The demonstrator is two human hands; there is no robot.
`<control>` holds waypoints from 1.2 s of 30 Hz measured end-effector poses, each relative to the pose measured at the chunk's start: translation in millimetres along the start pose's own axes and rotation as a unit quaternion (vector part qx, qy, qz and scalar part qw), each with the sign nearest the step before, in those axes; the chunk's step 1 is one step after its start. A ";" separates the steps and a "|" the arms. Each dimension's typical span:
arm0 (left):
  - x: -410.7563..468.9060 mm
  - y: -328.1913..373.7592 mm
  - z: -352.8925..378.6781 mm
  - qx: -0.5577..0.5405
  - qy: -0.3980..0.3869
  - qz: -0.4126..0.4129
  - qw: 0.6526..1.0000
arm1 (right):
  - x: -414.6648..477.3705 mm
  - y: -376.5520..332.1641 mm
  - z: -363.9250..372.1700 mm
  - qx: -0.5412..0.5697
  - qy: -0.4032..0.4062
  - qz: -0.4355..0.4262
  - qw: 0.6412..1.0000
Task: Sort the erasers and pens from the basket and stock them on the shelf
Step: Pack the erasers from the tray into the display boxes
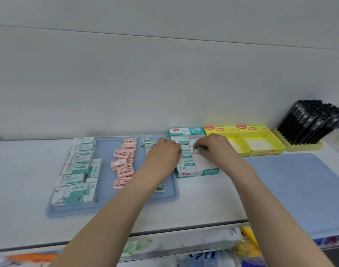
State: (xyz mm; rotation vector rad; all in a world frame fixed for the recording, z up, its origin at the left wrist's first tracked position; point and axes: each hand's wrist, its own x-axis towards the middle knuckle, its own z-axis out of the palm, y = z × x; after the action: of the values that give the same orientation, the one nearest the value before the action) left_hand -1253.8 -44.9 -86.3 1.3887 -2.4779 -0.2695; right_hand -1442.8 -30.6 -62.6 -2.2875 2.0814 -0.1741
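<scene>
Head view: a white shelf (pixel 212 205) runs across the middle of the frame, with a pale wall behind it. On its left part lies a blue tray (pixel 114 206). At the tray's left side stand rows of white and teal erasers (pixel 78 170), stacked in overlapping piles. Just right of them, near the tray's middle, is a loose pile of pink erasers (pixel 124 162). A few mint erasers (pixel 148 141) lie at the tray's upper right, partly hidden by the left forearm.

At the centre of the frame, just beside the tray's right edge, sits an open teal box (pixel 197 172) with a row of white and teal erasers packed down its left side. The left hand (pixel 162 157) reaches over the box's left wall, knuckles up and fingers curled down onto that row; whether it grips anything cannot be told. The right hand (pixel 212 146) is over the box's far part, its thumb and fingertips pinching one small eraser (pixel 196 150) just above the box floor.

Right of the teal box, two open yellow boxes (pixel 261 144) stand side by side, touching. Further right, at the frame's edge, black pens (pixel 311 122) lean in a bunch in a yellow holder (pixel 299 148). A blue mat (pixel 299 182) covers the shelf at lower right. Below the shelf's front edge, blurred coloured packets (pixel 184 245) show.
</scene>
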 end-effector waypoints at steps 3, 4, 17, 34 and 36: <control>-0.4 0.2 0.1 -0.003 0.007 0.003 1.000 | 3.1 -0.5 -0.7 -0.010 -0.011 -0.020 1.000; -0.3 -0.7 1.4 0.001 0.009 0.005 1.000 | 4.8 -1.9 0.0 -0.019 -0.012 -0.030 0.999; -88.3 -72.4 -66.1 -0.020 0.218 -0.066 0.973 | -3.3 -89.5 -14.0 0.205 0.114 -0.041 0.971; -164.2 -143.6 -50.0 -0.012 0.231 -0.196 0.953 | 33.5 -250.3 25.5 0.044 -0.107 -0.189 0.975; -163.6 -142.7 -49.7 -0.016 0.229 -0.200 0.952 | 30.6 -248.6 22.5 0.084 -0.123 -0.175 0.973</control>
State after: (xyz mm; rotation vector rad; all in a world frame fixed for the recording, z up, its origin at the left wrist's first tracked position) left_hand -1041.8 19.8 -107.9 1.7055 -1.8051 -0.0567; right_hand -1191.5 -38.0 -56.4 -2.4094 1.4802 -0.0683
